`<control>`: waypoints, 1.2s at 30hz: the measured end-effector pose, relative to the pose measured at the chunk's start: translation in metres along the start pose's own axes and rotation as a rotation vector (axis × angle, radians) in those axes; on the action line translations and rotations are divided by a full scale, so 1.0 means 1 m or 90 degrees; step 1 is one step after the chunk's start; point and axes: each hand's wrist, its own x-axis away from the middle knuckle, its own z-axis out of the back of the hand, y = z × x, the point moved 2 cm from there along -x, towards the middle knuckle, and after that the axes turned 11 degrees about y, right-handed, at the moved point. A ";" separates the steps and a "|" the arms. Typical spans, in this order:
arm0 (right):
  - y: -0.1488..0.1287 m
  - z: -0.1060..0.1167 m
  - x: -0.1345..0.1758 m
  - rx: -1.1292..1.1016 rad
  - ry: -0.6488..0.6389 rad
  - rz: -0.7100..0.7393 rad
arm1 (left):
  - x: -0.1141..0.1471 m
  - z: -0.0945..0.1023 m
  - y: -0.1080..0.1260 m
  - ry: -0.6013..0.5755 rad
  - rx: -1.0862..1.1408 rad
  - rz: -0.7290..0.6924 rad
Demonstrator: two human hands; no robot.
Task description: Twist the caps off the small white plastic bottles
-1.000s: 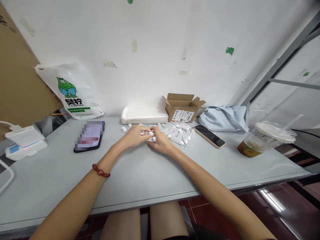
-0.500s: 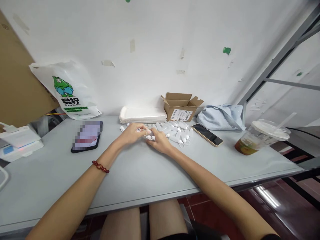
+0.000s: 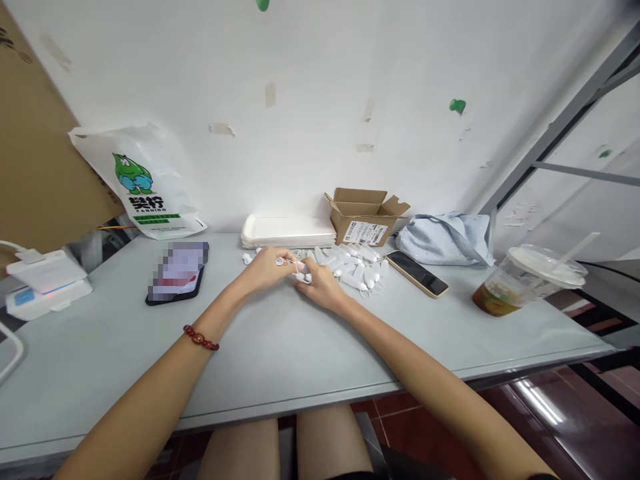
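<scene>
My left hand (image 3: 266,269) is closed in a pinch, with a small round white plastic piece (image 3: 279,261) at its fingers. Close beside it, my right hand (image 3: 323,287) curls its fingers and thumb around a small white plastic part (image 3: 302,276). The two hands meet over the table, and their fingers partly hide what they hold. Right of my hands lies a loose pile of small white and clear plastic pieces (image 3: 361,272) with rounded ends. A few more small white pieces (image 3: 247,259) lie just left of my left hand.
Behind my hands are stacked white trays (image 3: 287,230) and an open cardboard box (image 3: 363,227). A phone (image 3: 417,273), a pale blue cloth bag (image 3: 443,237) and a drink cup (image 3: 520,280) are on the right. Another phone (image 3: 177,273), a plastic bag (image 3: 143,187) and a charger (image 3: 47,283) are left.
The view has shifted slightly, so everything sits a little farther right. My hands stay together, with only small finger movements around the white plastic parts.
</scene>
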 end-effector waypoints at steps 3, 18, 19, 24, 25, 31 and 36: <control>0.000 0.000 0.000 0.003 -0.003 -0.007 | -0.001 -0.004 -0.003 0.029 -0.039 -0.018; 0.001 0.000 0.000 0.004 0.010 -0.025 | -0.001 -0.008 -0.008 0.027 0.013 -0.010; 0.001 0.000 0.000 0.002 0.010 -0.025 | -0.001 -0.008 -0.008 0.022 0.023 -0.014; 0.001 0.001 0.000 -0.009 0.008 -0.022 | -0.001 -0.008 -0.009 0.002 0.040 -0.027; 0.001 0.001 0.000 -0.008 0.007 -0.021 | -0.001 -0.008 -0.008 0.008 0.034 -0.026; 0.000 0.000 0.000 0.002 0.002 -0.002 | -0.001 -0.012 -0.005 0.058 0.038 0.043; 0.000 0.000 0.000 0.006 -0.002 -0.012 | 0.001 -0.015 -0.003 0.146 0.146 0.184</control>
